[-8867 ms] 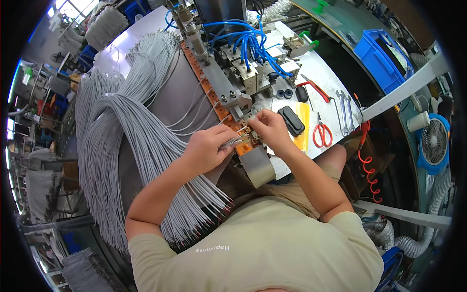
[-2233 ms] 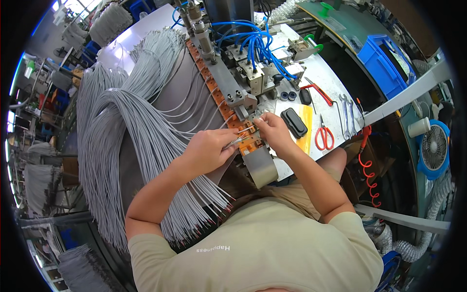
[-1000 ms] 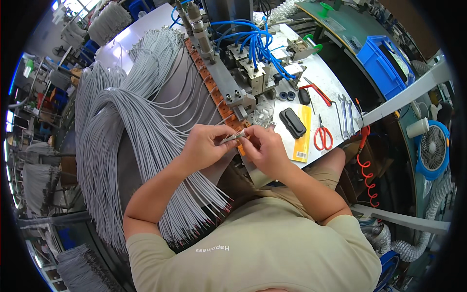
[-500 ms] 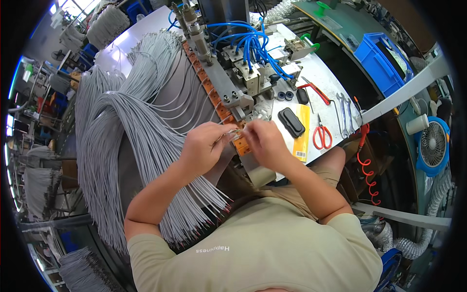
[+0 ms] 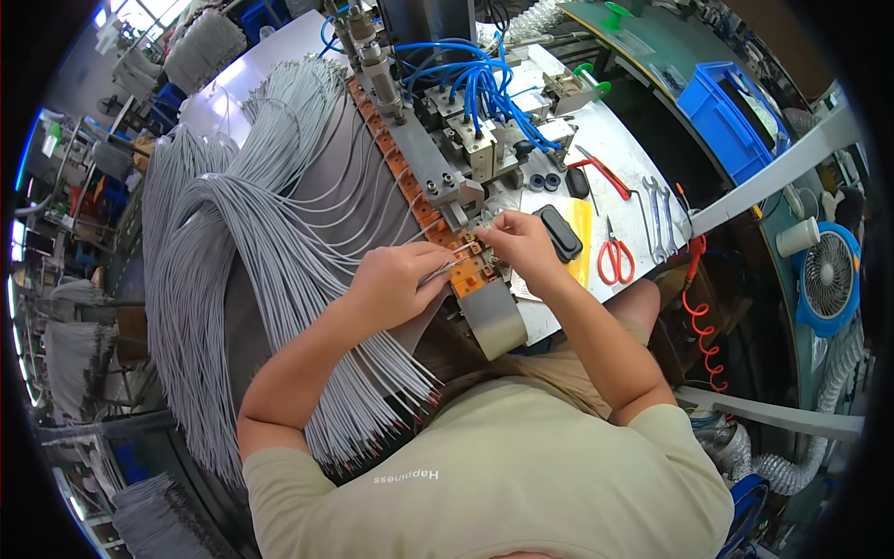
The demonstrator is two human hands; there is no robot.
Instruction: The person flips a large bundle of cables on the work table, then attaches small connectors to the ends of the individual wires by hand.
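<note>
My left hand (image 5: 396, 284) is closed in a pinch on a thin grey cable (image 5: 453, 265) at the near end of a row of orange fixture blocks (image 5: 472, 278). Just across that row, my right hand (image 5: 523, 247) pinches something small beside the blocks; its fingertips hide what it is. Several more grey cables run from a big bundle (image 5: 270, 233) on the left to the row. A bent metal plate (image 5: 494, 322) slopes down from the near end of the blocks.
Behind my hands stands a metal press unit (image 5: 424, 154) with blue air tubes (image 5: 480, 84). To the right lie a black oblong case (image 5: 557, 233), red-handled scissors (image 5: 616, 261), wrenches (image 5: 659, 219) and red-handled pliers (image 5: 603, 174). A blue fan (image 5: 829, 279) sits farther right.
My right hand has moved right and slightly up, away from the left. My left hand has shifted slightly down, and more of the orange blocks shows between them.
</note>
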